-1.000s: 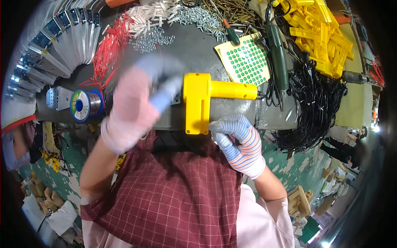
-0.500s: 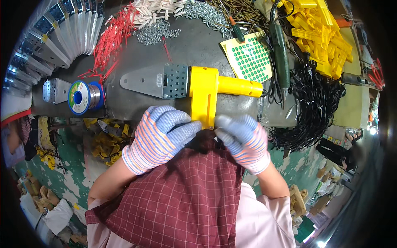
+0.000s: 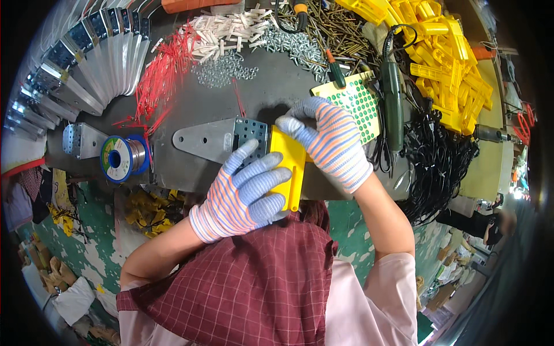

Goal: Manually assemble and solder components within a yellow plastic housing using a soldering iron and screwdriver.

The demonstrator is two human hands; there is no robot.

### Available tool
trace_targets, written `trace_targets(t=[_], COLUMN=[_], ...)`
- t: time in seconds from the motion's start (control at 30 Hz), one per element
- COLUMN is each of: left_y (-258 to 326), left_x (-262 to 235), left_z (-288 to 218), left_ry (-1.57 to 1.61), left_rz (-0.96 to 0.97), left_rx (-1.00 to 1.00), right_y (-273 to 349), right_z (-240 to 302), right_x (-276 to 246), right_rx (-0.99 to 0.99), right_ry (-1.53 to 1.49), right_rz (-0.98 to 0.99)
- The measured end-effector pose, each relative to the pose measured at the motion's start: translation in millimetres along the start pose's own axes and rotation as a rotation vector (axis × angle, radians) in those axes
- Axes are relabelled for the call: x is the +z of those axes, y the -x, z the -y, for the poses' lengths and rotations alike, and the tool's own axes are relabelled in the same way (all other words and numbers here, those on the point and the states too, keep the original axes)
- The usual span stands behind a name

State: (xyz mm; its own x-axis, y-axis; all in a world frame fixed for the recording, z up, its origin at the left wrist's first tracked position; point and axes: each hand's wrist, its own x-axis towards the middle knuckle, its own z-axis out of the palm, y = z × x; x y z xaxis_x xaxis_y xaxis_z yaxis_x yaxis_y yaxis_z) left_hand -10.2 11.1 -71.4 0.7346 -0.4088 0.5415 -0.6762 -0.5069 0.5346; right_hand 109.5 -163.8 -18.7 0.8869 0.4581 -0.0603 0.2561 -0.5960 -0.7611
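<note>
A yellow plastic housing (image 3: 288,158) with a flat grey metal plate (image 3: 210,138) sticking out of its left side lies on the dark workbench (image 3: 259,98). My left hand (image 3: 245,193), in a striped glove, grips the housing's lower left part. My right hand (image 3: 329,141), gloved the same way, lies over its upper right end, fingers curled on the top edge. A sheet of green dot stickers (image 3: 360,104) is just behind the right hand.
A solder spool (image 3: 122,157) and a small metal bracket (image 3: 81,140) sit at the left. Fanned metal plates (image 3: 86,63), red wires (image 3: 161,69), white pieces (image 3: 222,32), screws (image 3: 294,49), a green power tool (image 3: 392,98), yellow parts (image 3: 444,57) and black cables (image 3: 438,161) ring the bench.
Both hands moved up from the housing's near edge onto it. The right hand now covers the handle end, and the left hand wraps the lower body.
</note>
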Motion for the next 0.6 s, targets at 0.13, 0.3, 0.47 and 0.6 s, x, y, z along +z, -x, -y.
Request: trace_targets(t=[0.13,0.3,0.47,0.6], left_y=[1.8,-0.3,-24.6,-80.4], left_x=[1.3,0.9,-25.0,-34.3], left_z=[-0.3,-2.0,0.1,38.0], left_ry=[0.001,0.004,0.123,-0.155], left_rz=[0.004,-0.012,-0.042,-0.127], left_rx=[-0.009,-0.016,-0.100,-0.307], right_y=[3.7,-3.5,-42.6,-71.4], right_z=[-2.2,-8.4,-30.2,-50.1], right_x=[-3.7,-9.6,-34.5,-30.4], right_rx=[-0.034,-0.193,-0.279,-0.305], right_ry=[0.088,0.135,0.598,0.888], right_rz=[-0.020,0.037,-0.139,-0.154])
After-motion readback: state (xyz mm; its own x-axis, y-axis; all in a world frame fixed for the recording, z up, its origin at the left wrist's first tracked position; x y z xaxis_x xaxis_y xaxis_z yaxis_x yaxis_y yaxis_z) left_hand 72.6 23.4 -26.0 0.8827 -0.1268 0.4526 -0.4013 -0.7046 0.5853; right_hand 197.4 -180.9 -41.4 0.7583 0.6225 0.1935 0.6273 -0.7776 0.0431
